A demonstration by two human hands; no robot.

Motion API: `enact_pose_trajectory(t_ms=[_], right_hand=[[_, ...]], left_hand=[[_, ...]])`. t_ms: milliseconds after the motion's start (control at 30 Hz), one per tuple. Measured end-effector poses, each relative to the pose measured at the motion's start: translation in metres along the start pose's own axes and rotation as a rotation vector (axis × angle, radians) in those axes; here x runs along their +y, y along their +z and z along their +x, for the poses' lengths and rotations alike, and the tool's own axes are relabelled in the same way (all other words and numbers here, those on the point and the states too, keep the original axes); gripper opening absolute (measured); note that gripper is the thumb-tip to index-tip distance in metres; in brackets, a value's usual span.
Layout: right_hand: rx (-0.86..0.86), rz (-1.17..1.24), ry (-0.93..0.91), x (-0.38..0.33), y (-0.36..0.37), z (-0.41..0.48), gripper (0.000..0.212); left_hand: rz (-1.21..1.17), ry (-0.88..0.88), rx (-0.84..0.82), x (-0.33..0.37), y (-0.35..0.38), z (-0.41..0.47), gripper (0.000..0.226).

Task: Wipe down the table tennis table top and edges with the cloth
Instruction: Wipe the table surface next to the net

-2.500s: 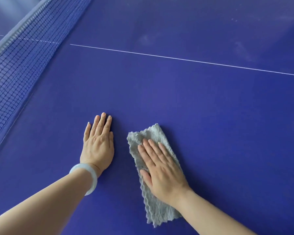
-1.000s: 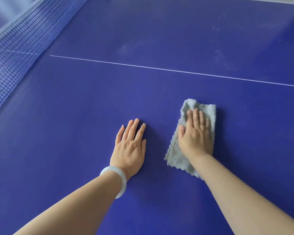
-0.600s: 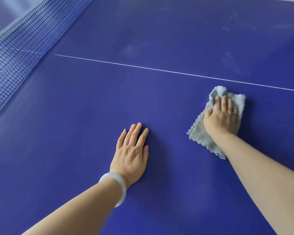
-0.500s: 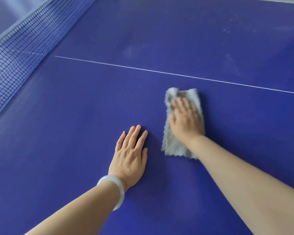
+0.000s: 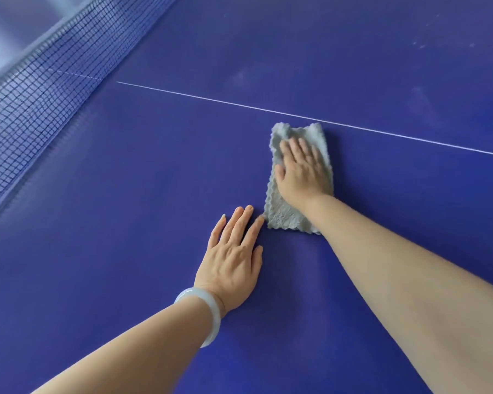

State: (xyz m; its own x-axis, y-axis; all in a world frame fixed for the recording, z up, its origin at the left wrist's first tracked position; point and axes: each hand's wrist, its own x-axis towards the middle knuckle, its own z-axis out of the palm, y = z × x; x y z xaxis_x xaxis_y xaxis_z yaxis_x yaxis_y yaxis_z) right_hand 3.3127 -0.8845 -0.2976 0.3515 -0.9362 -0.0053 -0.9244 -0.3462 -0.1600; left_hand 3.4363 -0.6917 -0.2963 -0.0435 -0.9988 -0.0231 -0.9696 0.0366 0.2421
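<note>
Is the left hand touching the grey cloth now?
Cannot tell. In the head view the left hand's forefinger tip reaches the near corner of the cloth, but neither contact nor a gap shows plainly.

We see table tennis setting, likely games or sports room. Blue table top (image 5: 125, 251) fills our view, thin white centre line (image 5: 239, 105) across it. Dark mesh net (image 5: 40, 89) with pale top band stands at left. Nothing beyond table visible to us.
</note>
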Motion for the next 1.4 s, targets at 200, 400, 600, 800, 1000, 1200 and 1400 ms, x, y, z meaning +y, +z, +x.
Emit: enact_pose_trajectory(t_ms=[200,400,600,800,1000,1200,1400], right_hand=[[0.066,-0.042,0.174,0.127,-0.014,-0.037,0.058],[0.116,-0.009,0.796,0.172,-0.029,-0.106,0.071],[0.044,-0.077,-0.061,0.019,0.013,-0.178,0.061],[0.095,-0.1,0.479,0.172,-0.019,-0.211,0.073],[0.178,-0.01,0.669,0.074,-0.003,-0.224,0.063],[0.037,-0.052,0.105,0.072,0.002,-0.279,0.062],[0.107,-0.059,0.548,0.111,-0.008,-0.26,0.062]], left_hand=[[0.001,0.001,0.009,-0.003,0.003,-0.001,0.057],[-0.015,0.007,0.032,-0.002,0.004,-0.001,0.054],[-0.009,0.012,0.043,-0.001,0.002,-0.002,0.053],[-0.014,0.012,0.061,0.001,0.002,-0.001,0.052],[-0.016,0.015,0.072,0.001,0.003,-0.003,0.05],[0.021,0.056,0.065,0.003,0.003,-0.004,0.056],[0.101,0.049,0.019,0.009,0.001,-0.006,0.048]])
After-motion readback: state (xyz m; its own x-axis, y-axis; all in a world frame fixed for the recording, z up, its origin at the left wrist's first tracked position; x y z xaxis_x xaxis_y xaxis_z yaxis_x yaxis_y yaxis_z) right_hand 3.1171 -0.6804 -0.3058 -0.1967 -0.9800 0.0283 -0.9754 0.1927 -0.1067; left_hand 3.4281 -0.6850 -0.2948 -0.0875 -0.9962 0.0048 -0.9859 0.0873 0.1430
